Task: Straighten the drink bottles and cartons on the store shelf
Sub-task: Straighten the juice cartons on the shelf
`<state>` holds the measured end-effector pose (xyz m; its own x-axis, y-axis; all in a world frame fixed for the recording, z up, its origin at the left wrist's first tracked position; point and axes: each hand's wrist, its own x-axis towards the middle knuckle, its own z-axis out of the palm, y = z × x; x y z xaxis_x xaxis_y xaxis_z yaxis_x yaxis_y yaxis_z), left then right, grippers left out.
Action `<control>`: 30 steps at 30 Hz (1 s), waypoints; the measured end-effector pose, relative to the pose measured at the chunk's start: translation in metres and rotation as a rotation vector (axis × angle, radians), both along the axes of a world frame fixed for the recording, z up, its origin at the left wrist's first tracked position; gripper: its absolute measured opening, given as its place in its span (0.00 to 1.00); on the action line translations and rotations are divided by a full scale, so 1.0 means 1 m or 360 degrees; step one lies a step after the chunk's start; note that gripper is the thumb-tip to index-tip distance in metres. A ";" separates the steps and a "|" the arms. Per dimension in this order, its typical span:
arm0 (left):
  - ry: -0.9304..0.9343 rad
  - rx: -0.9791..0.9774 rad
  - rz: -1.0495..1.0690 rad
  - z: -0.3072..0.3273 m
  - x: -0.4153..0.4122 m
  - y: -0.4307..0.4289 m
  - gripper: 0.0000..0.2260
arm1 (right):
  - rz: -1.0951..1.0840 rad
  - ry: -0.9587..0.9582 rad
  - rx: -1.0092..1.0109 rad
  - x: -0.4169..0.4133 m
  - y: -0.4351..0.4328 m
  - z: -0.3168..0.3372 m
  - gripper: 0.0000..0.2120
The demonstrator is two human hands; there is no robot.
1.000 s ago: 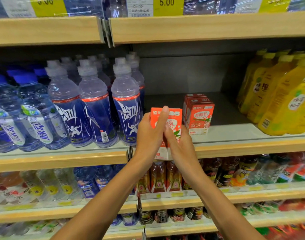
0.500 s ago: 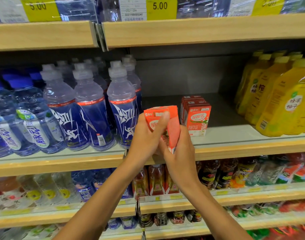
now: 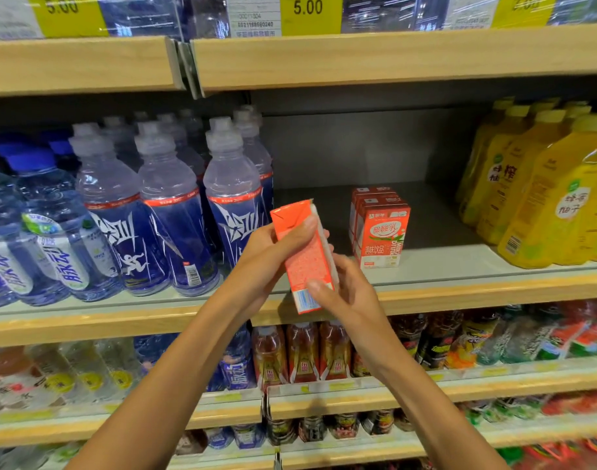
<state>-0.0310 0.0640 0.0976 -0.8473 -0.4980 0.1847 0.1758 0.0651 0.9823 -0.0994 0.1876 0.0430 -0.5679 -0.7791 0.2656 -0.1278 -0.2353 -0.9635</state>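
Currently | shelf has a gap beside blue bottles, carton row standing near its front | I see loose carton held off the shelf, tilted, I judge to turn its label forward | left hand grips its top, right hand pinches its base

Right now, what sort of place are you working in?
Most likely a shop's drinks aisle: yellow price tags above the shelf edge, rows of identical blue-labelled bottles and yellow bottles, and the left hand and right hand holding an orange carton.
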 end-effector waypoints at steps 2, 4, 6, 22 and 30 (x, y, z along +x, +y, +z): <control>0.0018 0.0002 -0.0091 -0.001 -0.002 -0.002 0.22 | -0.0039 0.0046 0.0045 0.003 -0.003 0.000 0.27; -0.0004 -0.0043 -0.0104 -0.002 -0.003 -0.001 0.21 | -0.0141 0.0099 0.0054 0.006 -0.006 0.000 0.25; -0.0040 -0.0141 -0.0018 -0.003 -0.004 0.002 0.21 | -0.0258 0.0123 0.0036 0.008 -0.008 -0.002 0.22; -0.0041 -0.0212 0.0485 0.001 -0.008 0.020 0.14 | -0.0283 0.0096 -0.0024 0.003 -0.001 0.002 0.28; -0.0084 -0.0177 0.0233 0.001 -0.002 0.008 0.28 | -0.0147 0.0055 0.0017 -0.001 0.000 0.002 0.25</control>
